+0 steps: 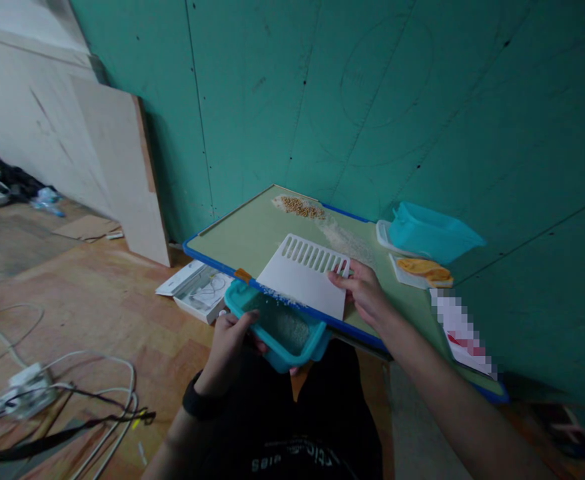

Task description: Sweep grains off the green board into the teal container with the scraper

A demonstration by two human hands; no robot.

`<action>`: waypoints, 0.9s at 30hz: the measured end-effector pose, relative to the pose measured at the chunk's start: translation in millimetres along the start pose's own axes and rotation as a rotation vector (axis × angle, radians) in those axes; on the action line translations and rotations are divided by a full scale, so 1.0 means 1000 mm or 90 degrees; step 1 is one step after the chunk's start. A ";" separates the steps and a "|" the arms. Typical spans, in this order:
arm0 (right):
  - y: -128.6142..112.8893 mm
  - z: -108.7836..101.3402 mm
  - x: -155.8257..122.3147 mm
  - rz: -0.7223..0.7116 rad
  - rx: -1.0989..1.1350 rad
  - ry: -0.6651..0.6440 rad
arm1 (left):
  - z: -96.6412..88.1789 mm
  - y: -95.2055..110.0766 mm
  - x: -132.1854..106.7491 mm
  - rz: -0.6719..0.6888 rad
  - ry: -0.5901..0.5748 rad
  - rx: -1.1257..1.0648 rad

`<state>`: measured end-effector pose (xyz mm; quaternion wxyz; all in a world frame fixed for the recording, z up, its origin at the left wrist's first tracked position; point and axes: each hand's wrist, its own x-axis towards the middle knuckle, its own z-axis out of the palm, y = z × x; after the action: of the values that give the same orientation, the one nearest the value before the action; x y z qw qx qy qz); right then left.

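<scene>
The left hand (230,347) curls its fingers over the near rim of a teal tub (317,343), held just below the counter (242,237) edge with some rice inside. Just beyond, the right hand (365,293) pinches the right edge of a white scraper (305,277), whose blade lies at that edge above the tub. More rice (345,240) trails away past those fingers, with beans (302,208) farther on. If the tub tips or sits off the blade's line, grains could spill onto the floor (122,313).

— Dim, is it?
— Fairly. The light is soft and even, brightest on the floor (122,313) at left, with faint shadows.
— Sharp?
— Slightly soft. The wide lens bends the edges, and one patch (460,330) is pixelated.
</scene>
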<state>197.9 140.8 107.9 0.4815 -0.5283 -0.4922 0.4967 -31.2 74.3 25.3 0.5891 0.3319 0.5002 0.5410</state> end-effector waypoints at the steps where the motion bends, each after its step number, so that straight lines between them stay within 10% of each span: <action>1: -0.001 0.000 0.000 0.002 -0.003 -0.005 | 0.000 0.000 0.000 0.000 -0.001 -0.002; 27: 0.007 0.007 0.008 -0.050 -0.020 -0.020 | -0.012 -0.008 0.009 -0.008 -0.009 -0.010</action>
<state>191.0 148.4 100.0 0.4844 -0.5080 -0.5276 0.4784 -40.4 79.6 12.2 0.5985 0.3280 0.4940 0.5386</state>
